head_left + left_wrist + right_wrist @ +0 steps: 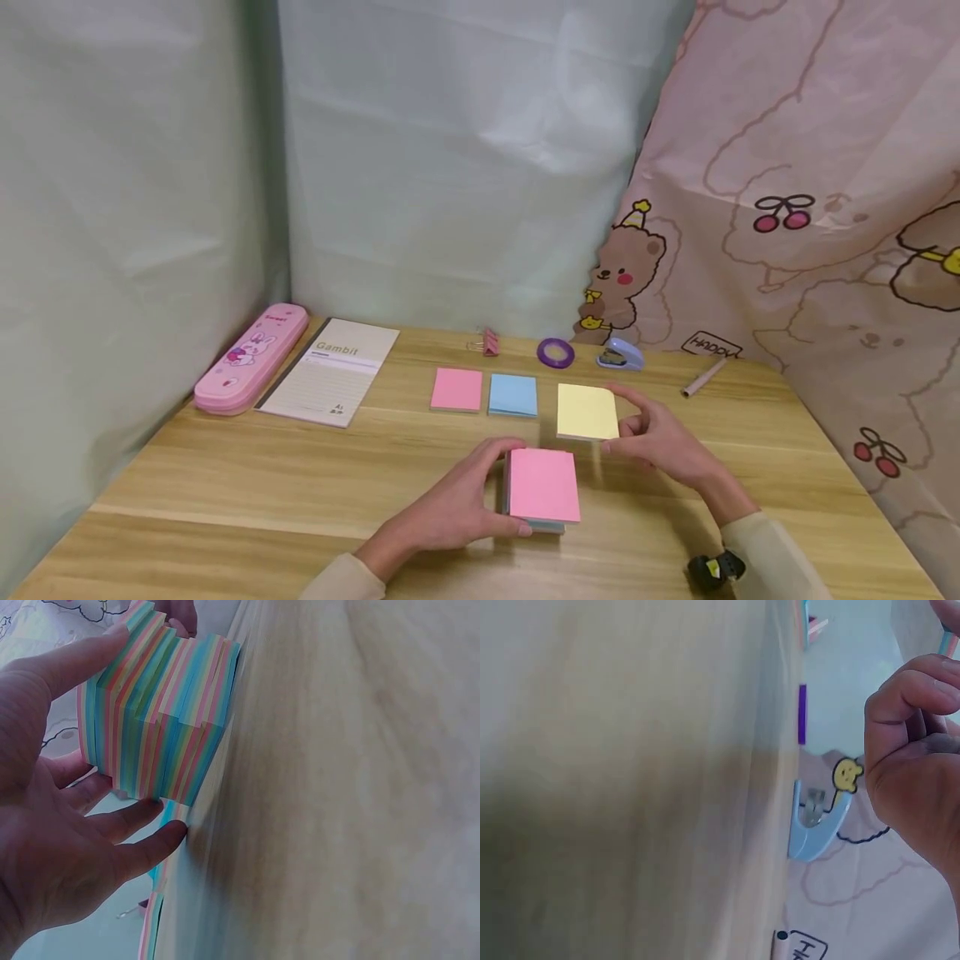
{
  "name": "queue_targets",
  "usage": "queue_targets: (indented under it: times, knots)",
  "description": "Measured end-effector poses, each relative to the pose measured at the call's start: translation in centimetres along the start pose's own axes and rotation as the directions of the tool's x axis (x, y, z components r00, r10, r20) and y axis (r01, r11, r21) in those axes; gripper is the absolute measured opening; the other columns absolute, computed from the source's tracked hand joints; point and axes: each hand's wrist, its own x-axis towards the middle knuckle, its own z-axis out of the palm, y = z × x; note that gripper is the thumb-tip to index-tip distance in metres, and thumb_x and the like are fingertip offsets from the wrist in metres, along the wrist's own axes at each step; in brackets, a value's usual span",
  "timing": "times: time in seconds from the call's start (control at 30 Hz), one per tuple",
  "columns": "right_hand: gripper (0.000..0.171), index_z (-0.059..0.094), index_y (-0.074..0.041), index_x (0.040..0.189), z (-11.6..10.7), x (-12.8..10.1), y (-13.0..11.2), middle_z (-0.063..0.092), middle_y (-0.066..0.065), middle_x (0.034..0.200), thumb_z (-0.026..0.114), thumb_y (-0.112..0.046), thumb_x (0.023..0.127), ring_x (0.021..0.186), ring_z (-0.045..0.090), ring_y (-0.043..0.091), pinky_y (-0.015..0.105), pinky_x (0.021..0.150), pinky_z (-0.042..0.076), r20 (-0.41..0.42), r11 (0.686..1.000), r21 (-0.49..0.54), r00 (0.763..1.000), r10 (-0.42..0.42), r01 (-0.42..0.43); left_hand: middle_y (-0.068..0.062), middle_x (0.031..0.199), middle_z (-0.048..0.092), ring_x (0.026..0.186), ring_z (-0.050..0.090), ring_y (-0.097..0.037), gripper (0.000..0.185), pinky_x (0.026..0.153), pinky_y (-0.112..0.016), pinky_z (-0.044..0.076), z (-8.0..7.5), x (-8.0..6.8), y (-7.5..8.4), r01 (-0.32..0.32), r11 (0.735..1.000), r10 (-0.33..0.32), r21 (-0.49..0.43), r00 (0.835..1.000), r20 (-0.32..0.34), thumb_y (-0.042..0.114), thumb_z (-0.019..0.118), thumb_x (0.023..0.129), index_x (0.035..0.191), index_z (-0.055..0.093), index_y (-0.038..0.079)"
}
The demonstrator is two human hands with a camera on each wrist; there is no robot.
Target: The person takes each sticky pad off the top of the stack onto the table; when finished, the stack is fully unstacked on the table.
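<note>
My left hand [457, 504] grips a thick stack of sticky notes [543, 486] with a pink sheet on top. In the left wrist view the stack [154, 712] shows uneven striped edges of pink, blue, yellow and green. My right hand [663, 442] pinches a yellow sticky note pad [587, 412] by its right side, thumb and finger on opposite edges, apart from the stack. The right wrist view shows this hand [915, 742] with curled fingers, the pad mostly out of frame. Beyond the hands, a pink pad [457, 390] and a blue pad [513, 395] lie side by side.
A pink pencil case [253, 358] and a notebook [330, 372] lie at the left. Along the back are a binder clip [490, 342], a purple tape roll [556, 352], a light blue stapler [621, 355] and a pen [705, 377]. Curtains surround the wooden table [300, 483].
</note>
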Motion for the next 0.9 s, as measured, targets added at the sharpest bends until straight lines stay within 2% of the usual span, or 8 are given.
queue_targets:
  times: [0.37,0.6,0.9]
  knots:
    - [0.096,0.019,-0.010,0.168,-1.5,3.1,1.5,0.045,-0.005,0.061,0.079,-0.017,0.094,0.046,0.036,0.007,0.021,0.043,0.030,0.049,0.997,-0.035,0.997,0.067,-0.065,-0.002,0.154,0.050,0.146,0.047,-0.030,0.094,0.120,-0.060,0.041,-0.1,0.0,0.0,0.000,1.000,-0.001,0.008,1.000,0.002,0.037,0.091,0.083,0.157,0.040,0.011]
    - [0.098,0.018,-0.009,0.168,-1.6,4.3,1.9,0.046,-0.005,0.059,0.081,-0.018,0.093,0.046,0.036,0.008,0.021,0.043,0.031,0.059,0.992,-0.047,0.991,0.117,-0.115,0.000,0.153,0.050,0.145,0.048,-0.028,0.093,0.121,-0.058,0.040,-0.1,0.0,0.0,0.004,1.000,-0.004,0.008,1.000,0.000,0.037,0.091,0.083,0.157,0.041,0.013]
    - [0.100,0.019,-0.005,0.167,-1.3,5.2,2.2,0.045,-0.004,0.056,0.082,-0.017,0.092,0.047,0.039,0.009,0.023,0.044,0.036,0.044,0.981,-0.135,0.988,0.149,-0.142,0.003,0.151,0.050,0.144,0.048,-0.026,0.092,0.122,-0.057,0.040,-0.1,0.0,0.1,0.032,0.999,-0.032,-0.005,0.999,0.006,0.038,0.091,0.083,0.157,0.041,0.014]
